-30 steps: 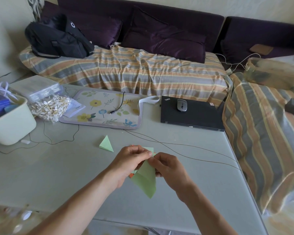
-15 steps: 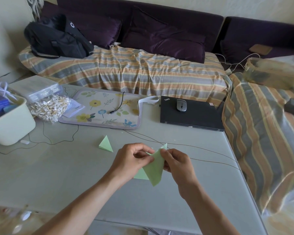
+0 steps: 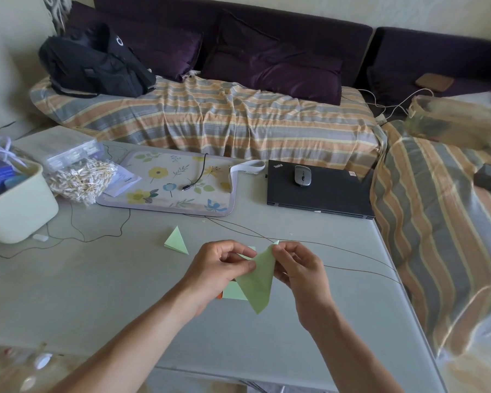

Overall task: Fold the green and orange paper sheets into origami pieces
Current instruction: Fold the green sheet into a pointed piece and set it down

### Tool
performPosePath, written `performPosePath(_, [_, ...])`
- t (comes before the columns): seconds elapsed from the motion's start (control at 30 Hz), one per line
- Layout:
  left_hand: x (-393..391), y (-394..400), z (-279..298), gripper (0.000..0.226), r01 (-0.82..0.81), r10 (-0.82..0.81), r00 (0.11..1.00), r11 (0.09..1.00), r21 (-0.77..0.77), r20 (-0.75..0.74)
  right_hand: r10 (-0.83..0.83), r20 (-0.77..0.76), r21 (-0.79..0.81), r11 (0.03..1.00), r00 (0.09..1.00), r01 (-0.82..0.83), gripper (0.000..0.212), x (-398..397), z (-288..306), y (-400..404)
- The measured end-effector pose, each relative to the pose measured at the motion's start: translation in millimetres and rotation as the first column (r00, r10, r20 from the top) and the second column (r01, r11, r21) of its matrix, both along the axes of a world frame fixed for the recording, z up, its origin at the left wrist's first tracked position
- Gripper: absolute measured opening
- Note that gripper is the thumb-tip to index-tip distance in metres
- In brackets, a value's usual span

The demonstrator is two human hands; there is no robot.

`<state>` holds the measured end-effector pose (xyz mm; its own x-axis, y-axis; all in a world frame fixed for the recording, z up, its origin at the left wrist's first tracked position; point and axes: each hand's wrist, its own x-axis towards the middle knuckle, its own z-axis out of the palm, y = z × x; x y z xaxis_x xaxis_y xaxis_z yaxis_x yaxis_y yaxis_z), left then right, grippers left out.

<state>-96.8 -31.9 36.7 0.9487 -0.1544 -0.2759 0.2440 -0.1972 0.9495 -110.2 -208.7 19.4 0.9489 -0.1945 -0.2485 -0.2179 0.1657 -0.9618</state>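
I hold a folded green paper sheet above the grey table, its long point hanging down. My left hand pinches its left edge and my right hand pinches its upper right corner. Under my hands lies a flat stack of green sheets, and a sliver of orange paper peeks out at its left edge. A finished green folded triangle lies on the table to the upper left of my hands.
A thin wire runs across the table just behind my hands. Farther back lie a floral mat and a closed black laptop with a mouse. A cream bin and a bag of cotton swabs sit at the left.
The green sheet has been turned from hanging upright to slanting, with its top corner now at my right fingers. Both hands have shifted slightly right.
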Motion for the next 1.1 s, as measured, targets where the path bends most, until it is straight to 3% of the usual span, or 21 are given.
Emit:
performPosePath(0.2, [2.3, 2.4, 0.4, 0.013, -0.084, 0.083, 0.996, 0.994, -0.066, -0.013, 0.174, -0.068, 0.042, 0.984, 0.982, -0.171, 0.024, -4.7, 2.4, 5.2])
performPosePath(0.4, [2.0, 2.4, -1.1, 0.009, -0.113, 0.111, 0.993, 0.99, -0.089, -0.029, 0.131, -0.046, -0.024, 0.991, 0.99, -0.133, 0.02, -4.3, 5.1, 6.2])
performPosePath(0.63, [4.1, 3.0, -0.5, 0.008, -0.181, 0.178, 0.983, 0.977, -0.113, -0.034, 0.172, -0.083, 0.049, 0.984, 0.982, -0.169, 0.022, -5.4, 6.2, 7.2])
performPosePath(1.1, [3.7, 2.8, 1.8, 0.012, -0.253, 0.25, 0.967, 0.959, -0.124, -0.044, 0.18, -0.067, -0.022, 0.983, 0.981, -0.181, 0.017, -5.2, 2.8, 7.6])
